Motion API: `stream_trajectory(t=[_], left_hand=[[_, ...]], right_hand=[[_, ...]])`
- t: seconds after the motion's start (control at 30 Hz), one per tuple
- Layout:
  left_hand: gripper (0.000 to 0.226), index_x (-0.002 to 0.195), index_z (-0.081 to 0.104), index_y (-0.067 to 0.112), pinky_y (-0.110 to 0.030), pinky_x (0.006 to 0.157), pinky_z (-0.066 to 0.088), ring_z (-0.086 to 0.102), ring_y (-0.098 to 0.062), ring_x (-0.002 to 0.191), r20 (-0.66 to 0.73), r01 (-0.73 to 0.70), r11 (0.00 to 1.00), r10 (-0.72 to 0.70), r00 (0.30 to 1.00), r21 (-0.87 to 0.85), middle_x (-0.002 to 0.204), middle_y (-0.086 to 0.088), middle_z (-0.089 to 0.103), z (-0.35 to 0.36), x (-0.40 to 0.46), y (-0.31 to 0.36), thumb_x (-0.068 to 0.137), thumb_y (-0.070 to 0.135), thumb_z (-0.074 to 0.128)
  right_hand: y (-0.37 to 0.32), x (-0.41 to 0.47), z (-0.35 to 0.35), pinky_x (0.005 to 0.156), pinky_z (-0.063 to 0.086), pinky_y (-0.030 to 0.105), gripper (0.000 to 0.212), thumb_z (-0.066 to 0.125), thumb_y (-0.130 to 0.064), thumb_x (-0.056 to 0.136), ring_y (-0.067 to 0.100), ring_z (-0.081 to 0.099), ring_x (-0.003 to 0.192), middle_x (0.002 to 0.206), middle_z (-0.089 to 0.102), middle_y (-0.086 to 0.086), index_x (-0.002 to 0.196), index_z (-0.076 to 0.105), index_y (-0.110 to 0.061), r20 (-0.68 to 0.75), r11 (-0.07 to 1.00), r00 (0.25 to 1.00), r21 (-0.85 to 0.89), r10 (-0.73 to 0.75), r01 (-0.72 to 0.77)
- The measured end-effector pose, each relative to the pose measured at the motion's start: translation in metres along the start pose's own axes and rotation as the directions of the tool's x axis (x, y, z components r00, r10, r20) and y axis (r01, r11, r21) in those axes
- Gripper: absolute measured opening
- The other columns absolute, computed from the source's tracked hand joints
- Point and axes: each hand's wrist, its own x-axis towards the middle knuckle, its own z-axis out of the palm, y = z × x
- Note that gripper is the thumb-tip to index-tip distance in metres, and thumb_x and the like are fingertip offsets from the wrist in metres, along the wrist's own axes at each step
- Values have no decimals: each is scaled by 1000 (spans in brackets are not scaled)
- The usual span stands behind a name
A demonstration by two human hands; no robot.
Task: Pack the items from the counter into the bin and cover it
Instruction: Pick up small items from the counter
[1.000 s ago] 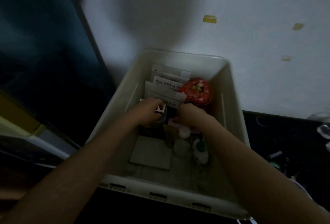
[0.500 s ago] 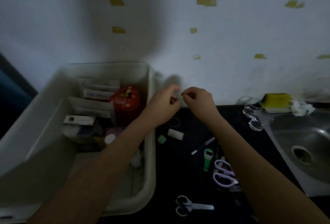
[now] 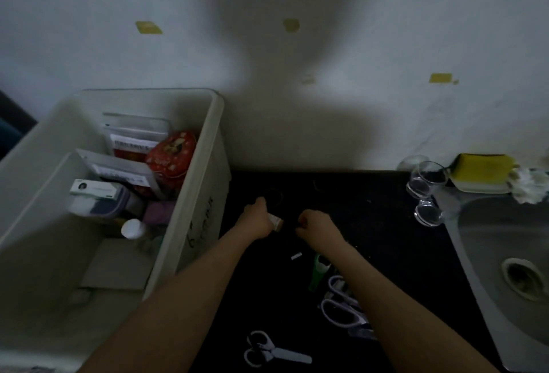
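On the dark counter (image 3: 371, 224) beside the bin (image 3: 190, 224), my left hand (image 3: 257, 221) pinches a small box (image 3: 275, 221). My right hand (image 3: 316, 225) makes a fist; I can't tell what's inside.

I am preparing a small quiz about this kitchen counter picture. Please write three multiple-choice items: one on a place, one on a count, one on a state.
1. Where does the red tin stand?
A. inside the white bin
B. in the sink
C. on the black counter

2. How many pairs of scissors lie on the counter?
A. none
B. two
C. five

3. What is the left hand doing?
A. resting flat in the bin
B. holding a small pale item
C. gripping the sponge

Key:
1 A, the tin leans among packets within the bin walls.
2 B, white scissors and purple scissors both show.
3 B, its fingers curl around the item above the counter.
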Motion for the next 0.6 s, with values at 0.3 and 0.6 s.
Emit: stream_trajectory(t=[0.3,0.6], left_hand=[[36,132,38,5,-28,76,45,54,-24,93,-112,195,897,-258,960,-397,90,0,52,20,26,-37,95,7,38],[37,128,43,3,-41,93,51,58,-32,106,-84,270,742,-402,912,-614,116,-18,57,25,48,-43,91,5,44]], right_hand=[[-9,57,42,87,48,35,45,55,-28,92,30,47,115,127,48,16,131,45,-8,52,990,992,-74,-114,117],[-15,79,61,84,47,31,21,48,-12,95,30,56,106,119,56,20,112,56,-1,169,995,981,-4,-99,101]])
